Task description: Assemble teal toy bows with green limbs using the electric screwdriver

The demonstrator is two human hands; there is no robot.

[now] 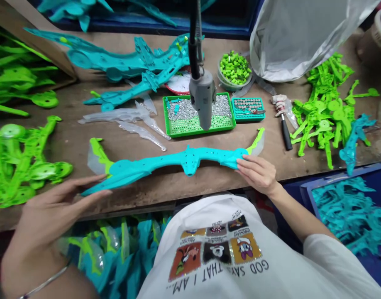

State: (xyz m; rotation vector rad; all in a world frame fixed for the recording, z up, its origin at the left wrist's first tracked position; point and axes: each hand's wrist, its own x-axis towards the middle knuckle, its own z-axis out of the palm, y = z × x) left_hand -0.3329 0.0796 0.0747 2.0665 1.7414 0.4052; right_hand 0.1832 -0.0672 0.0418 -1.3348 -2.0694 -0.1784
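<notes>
A long turquoise plastic piece [165, 161], shaped like a bow, lies across the front of the table. A green arm with a clear blade stands up at each of its ends. The tapered left end is between the thumb and fingers of my left hand [61, 203]. My right hand [257, 172] has its fingertips pressed on the piece's right end, beside the right green arm [257, 141]. Behind the piece sits a green tray [199, 132] of small metal parts, with the grey head of a hanging tool [203, 97] above it.
Green parts are piled at left [28, 162] and right [330, 108]. Turquoise parts [116, 62] and clear blades [116, 115] lie behind. A black-handled tool [285, 133] lies right of a small turquoise tray [248, 118]. A blue bin [308, 195] stands at the lower right.
</notes>
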